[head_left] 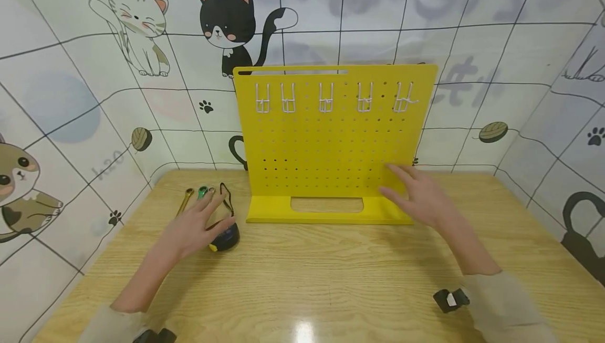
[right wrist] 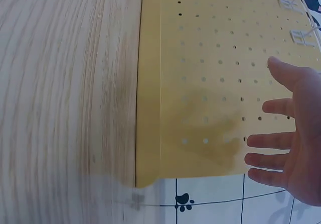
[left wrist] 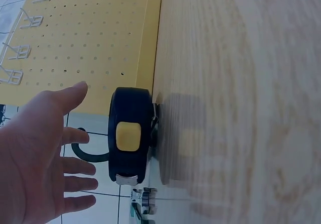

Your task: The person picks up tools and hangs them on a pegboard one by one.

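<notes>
My left hand (head_left: 191, 230) hovers over a dark tape measure (head_left: 228, 238) with a yellow button and a black wrist strap (head_left: 227, 201). Its fingers are spread and relaxed; in the left wrist view the palm stands apart from the tape measure (left wrist: 129, 156), which stays on the table. Partly hidden behind that hand lie a gold wrench (head_left: 185, 202) and a green-ended wrench (head_left: 202, 191). My right hand (head_left: 420, 198) is held before the lower right of a yellow pegboard (head_left: 326, 143), fingers extended and holding nothing. The right wrist view shows a gap between fingertips and pegboard (right wrist: 210, 73).
Several white wire hooks (head_left: 326, 99) line the top of the pegboard. Its flat base (head_left: 269, 209), with a cutout, rests on the wooden table (head_left: 312, 274). Behind rises a wall (head_left: 472, 70) covered with cat drawings and grid lines.
</notes>
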A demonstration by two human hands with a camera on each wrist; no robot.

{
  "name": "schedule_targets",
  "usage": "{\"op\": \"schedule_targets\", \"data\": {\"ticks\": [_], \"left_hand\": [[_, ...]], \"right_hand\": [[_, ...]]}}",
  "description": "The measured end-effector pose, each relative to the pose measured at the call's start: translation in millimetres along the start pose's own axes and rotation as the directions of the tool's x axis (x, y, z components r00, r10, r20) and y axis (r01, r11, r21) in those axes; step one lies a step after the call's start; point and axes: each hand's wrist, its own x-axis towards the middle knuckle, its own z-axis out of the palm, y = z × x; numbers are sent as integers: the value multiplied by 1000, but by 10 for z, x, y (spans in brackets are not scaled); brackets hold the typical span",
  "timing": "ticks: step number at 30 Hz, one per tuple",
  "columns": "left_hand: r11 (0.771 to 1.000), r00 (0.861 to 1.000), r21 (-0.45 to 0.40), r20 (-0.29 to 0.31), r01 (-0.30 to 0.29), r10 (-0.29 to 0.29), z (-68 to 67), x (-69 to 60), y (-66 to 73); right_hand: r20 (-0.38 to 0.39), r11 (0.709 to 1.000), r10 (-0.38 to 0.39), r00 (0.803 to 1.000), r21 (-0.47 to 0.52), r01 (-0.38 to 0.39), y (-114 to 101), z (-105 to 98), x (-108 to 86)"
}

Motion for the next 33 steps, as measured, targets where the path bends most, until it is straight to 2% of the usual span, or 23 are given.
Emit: {"op": "schedule_targets", "data": {"ticks": [10,23,27,33], "left_hand": [[996,998,-77,46,54,-51,56,-59,-16],[994,998,-108,53,32,-26,154,-70,-35],[991,999,-131,44,18,-12,173,-91,-53],[988,999,-151,30,-16,21,208,-103,-66]], "right_hand": [[-10,998,-31,999,60,32,-191,192,142],[10,976,-98,995,196,94,-460,483,325],[11,953,-125,992,280,117,-537,563,378],[24,895,-169,985,423,143,-674,670,470]]}}
